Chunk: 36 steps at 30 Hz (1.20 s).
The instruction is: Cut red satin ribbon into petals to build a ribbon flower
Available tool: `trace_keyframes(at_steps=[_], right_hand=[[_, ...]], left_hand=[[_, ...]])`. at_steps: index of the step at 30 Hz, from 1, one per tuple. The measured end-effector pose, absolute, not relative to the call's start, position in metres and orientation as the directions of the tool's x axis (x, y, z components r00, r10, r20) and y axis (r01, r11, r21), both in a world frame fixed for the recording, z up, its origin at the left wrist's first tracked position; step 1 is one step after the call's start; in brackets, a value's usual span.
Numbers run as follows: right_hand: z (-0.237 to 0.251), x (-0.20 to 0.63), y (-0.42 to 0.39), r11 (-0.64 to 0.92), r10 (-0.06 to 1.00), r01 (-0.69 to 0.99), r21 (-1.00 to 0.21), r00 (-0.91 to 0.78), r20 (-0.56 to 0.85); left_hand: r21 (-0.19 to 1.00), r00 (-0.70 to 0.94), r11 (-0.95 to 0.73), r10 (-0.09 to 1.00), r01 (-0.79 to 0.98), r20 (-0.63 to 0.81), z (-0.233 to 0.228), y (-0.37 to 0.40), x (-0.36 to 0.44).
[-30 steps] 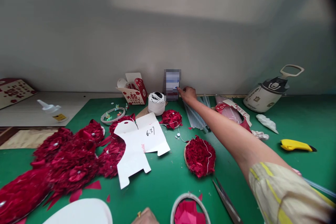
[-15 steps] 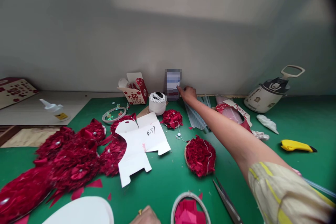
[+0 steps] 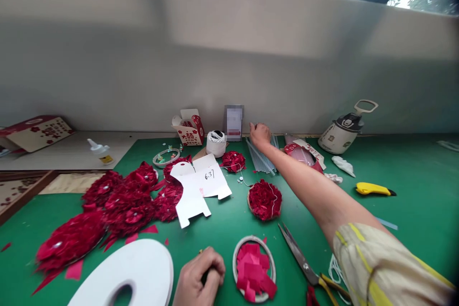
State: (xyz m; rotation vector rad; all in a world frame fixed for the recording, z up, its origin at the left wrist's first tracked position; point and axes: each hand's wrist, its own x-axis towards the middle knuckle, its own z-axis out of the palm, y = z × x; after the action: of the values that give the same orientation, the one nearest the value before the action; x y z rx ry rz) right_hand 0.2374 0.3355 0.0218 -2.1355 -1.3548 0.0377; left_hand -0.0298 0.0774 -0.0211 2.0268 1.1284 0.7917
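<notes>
My right hand (image 3: 260, 134) reaches far across the green mat (image 3: 412, 220), fingers apart and holding nothing. It hovers just right of a small upright screen (image 3: 234, 123) leaning on the wall, above a bundle of pale blue sticks (image 3: 261, 157). My left hand (image 3: 200, 277) rests near the front edge as a closed fist; a dark bit shows between its fingers, too small to identify. It lies between a white foam ring (image 3: 143, 267) and a round dish of red paper squares (image 3: 254, 267). A red paper flower (image 3: 264, 199) with white thread lies under my right forearm's line.
Several red flowers (image 3: 122, 201) are piled at left beside white card cutouts (image 3: 199, 186). A thread spool (image 3: 216, 143), a gift box (image 3: 190, 129), scissors (image 3: 299, 258), a yellow knife (image 3: 373, 189), a white jug (image 3: 344, 131) and a glue bottle (image 3: 98, 150) are also here.
My right fingertip has come off the screen and the hand has shifted slightly right. The view has pulled back and up, bringing my left fist, the dish and the scissors further into sight.
</notes>
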Motion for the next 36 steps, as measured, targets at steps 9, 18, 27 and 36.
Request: trace_keyframes(at_steps=[9,18,27,36], right_hand=[[0.069,0.200,0.249,-0.086,0.898,0.784,-0.615,0.328,0.293],[0.083,0.137,0.032,0.312,0.950,0.650,-0.693,-0.218,0.224],[0.022,0.087,-0.099,0.328,0.868,0.563,-0.759,-0.496,0.007],[-0.024,0.069,-0.149,0.168,0.895,0.665,-0.728,-0.412,-0.169]], left_hand=[[0.904,0.354,-0.185,0.934,0.386,0.040,-0.017,0.071,-0.025],[0.958,0.350,-0.159,0.934,0.239,0.068,-0.019,0.069,-0.026],[0.992,0.554,-0.130,0.826,0.002,0.107,0.005,0.053,-0.027],[0.948,0.702,0.090,0.694,-0.305,0.160,0.018,0.054,-0.047]])
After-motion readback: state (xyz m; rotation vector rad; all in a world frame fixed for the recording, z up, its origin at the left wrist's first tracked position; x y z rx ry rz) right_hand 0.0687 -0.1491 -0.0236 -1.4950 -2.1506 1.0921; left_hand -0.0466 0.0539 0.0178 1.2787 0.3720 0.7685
